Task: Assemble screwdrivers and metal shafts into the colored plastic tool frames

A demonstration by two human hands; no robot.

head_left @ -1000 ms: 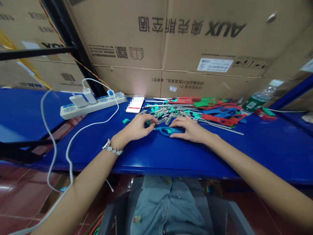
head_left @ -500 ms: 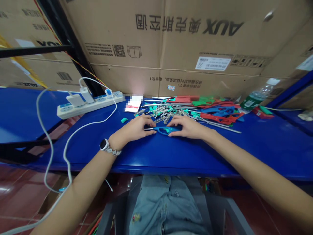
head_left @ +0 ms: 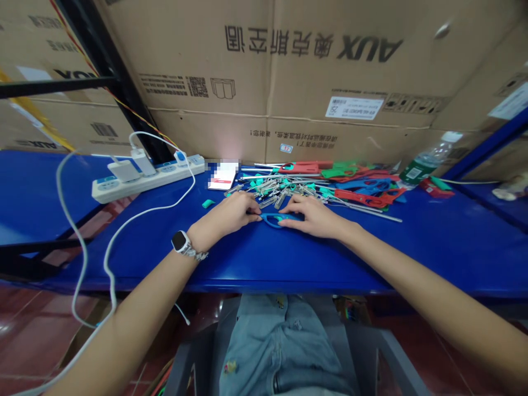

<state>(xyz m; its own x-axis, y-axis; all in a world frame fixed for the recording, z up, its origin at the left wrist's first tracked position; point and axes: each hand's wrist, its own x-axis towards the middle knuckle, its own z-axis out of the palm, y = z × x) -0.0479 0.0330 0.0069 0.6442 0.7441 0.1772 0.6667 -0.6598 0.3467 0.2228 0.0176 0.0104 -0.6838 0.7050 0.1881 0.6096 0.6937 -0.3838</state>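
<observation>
Just above the blue tabletop, a blue long-nosed lighter point(head_left: 270, 221) with a green trigger lies sideways between my hands. My right hand point(head_left: 311, 216) is closed around its handle end, with thumb and fingers on either side. At the other end, my left hand point(head_left: 241, 212) pinches the front of the lighter, and its fingers hide the metal tube. Right behind both hands spreads a pile of lighter parts: clear igniter pieces point(head_left: 280, 197) with wires, green triggers, and metal tubes point(head_left: 385, 215). A loose green trigger point(head_left: 208, 203) lies left of my left hand.
Red lighter bodies point(head_left: 357, 197) and blue and green ones lie at the pile's right. Beyond stands a plastic bottle point(head_left: 421, 165). A white power strip point(head_left: 152, 177) with cables point(head_left: 109, 247) is at left. A large cardboard box point(head_left: 289, 77) closes off the back.
My left fingers have slid right along the tube, up to the lighter's blue body, covering the metal that showed before. My right hand keeps its hold. The view has shifted slightly.
</observation>
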